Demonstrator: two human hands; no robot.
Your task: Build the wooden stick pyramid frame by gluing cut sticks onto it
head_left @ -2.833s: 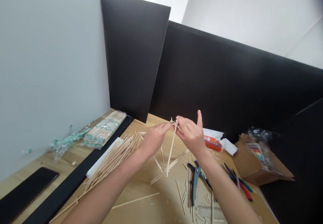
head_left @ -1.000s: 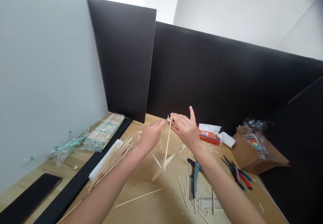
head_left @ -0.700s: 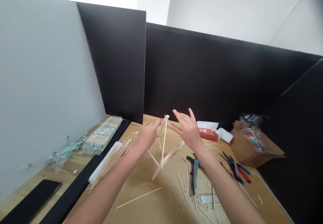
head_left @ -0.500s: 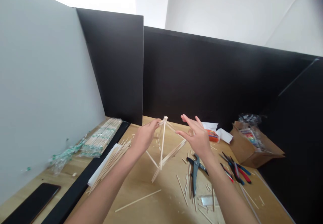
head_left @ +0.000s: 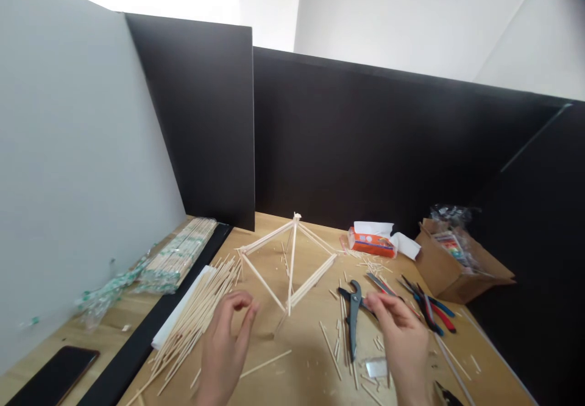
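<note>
A tent-like frame of thin wooden sticks stands on the wooden table, its sticks joined at a knotted top. My left hand is in front of it, near a pile of loose sticks. Its fingers are loosely curled with a gap inside, and no object shows in them. Over the right side of the table, my right hand has its thumb and fingertips pinched together; anything between them is too small or hidden to tell. Beside it lie dark-handled pliers. Neither hand touches the frame.
Cut stick pieces litter the table's right half. Red-and-blue-handled pliers, an orange packet and an open cardboard box lie right. Bagged sticks and a phone are left; dark panels stand behind.
My left hand has let go of the frame's top and drawn back toward me. My right hand has moved down and right, its spread fingers now pinched. The frame stands by itself.
</note>
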